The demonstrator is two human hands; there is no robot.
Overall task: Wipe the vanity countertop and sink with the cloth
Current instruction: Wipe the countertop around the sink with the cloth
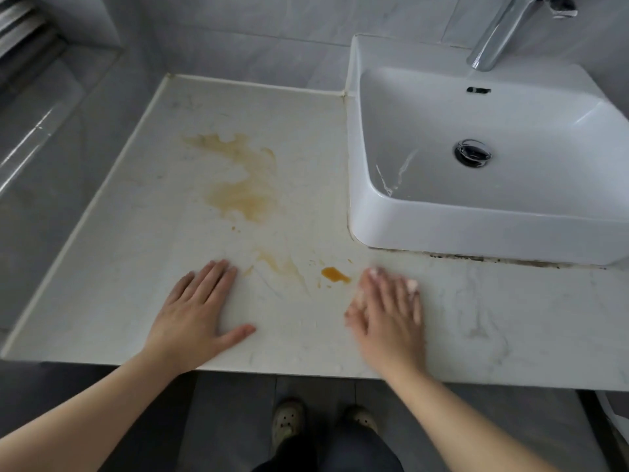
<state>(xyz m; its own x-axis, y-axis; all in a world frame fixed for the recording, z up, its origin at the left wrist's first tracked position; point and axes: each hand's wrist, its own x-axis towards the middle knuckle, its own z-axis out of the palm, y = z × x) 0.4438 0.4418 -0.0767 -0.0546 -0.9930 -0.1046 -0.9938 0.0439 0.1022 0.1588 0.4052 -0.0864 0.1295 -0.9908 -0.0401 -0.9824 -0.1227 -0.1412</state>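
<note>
Grey tiled walls are enclosing a pale counter carrying a white sink at the far right, under a tap. Orange-brown stains are spreading across the middle, with a wet drop lying near the front. The left hand is being pressed flat, fingers together, thumb splayed. The right hand is blurred, fingers extended flat over a pale cloth, of which only edges are showing past the fingertips. The cloth is judged soft, light and limp; it is best held bunched under the palm, not pinched.
</note>
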